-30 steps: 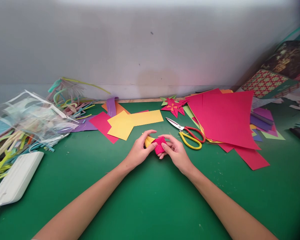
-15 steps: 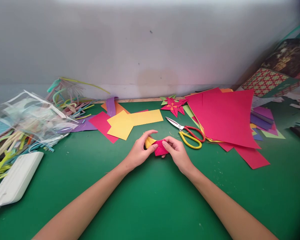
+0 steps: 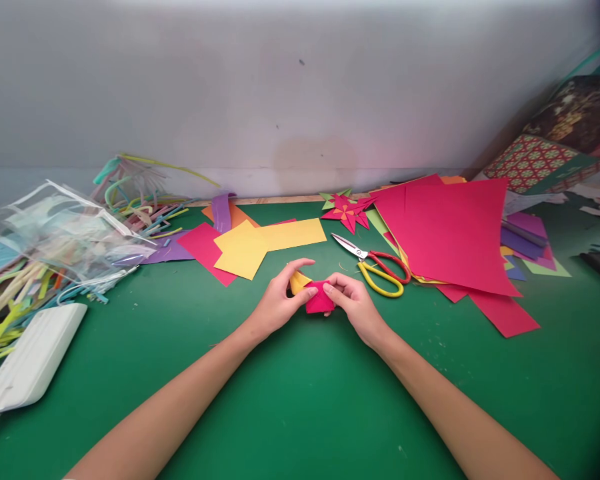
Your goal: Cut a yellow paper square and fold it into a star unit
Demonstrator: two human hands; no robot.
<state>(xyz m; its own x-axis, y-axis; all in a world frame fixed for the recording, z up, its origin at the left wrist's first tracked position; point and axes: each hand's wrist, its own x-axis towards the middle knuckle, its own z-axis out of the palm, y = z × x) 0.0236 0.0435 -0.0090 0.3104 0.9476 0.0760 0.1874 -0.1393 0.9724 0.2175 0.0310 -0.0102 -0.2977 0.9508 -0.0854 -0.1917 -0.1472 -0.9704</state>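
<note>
Between my hands is a small folded paper piece (image 3: 319,300), red in front with a yellow part on its left. My left hand (image 3: 283,297) is closed on its left side, the thumb on the red face and the index finger raised over the yellow part. My right hand (image 3: 353,300) pinches the right edge, thumb on top. Some fingertips are hidden behind the paper. Beyond my right hand lie open scissors (image 3: 375,263) with one red and one yellow handle. A red folded paper star (image 3: 347,212) lies behind them, over green points.
Yellow paper pieces (image 3: 245,250) overlap a red piece in front of the wall. Large red sheets (image 3: 450,233) are stacked at right. To the left are a clear plastic bag (image 3: 80,220), a heap of pipe cleaners (image 3: 10,313) and a white flat device (image 3: 35,357).
The red part of the folded paper has turned slightly and shifted a little left and down. Both hands keep their grip, with only small finger movements.
</note>
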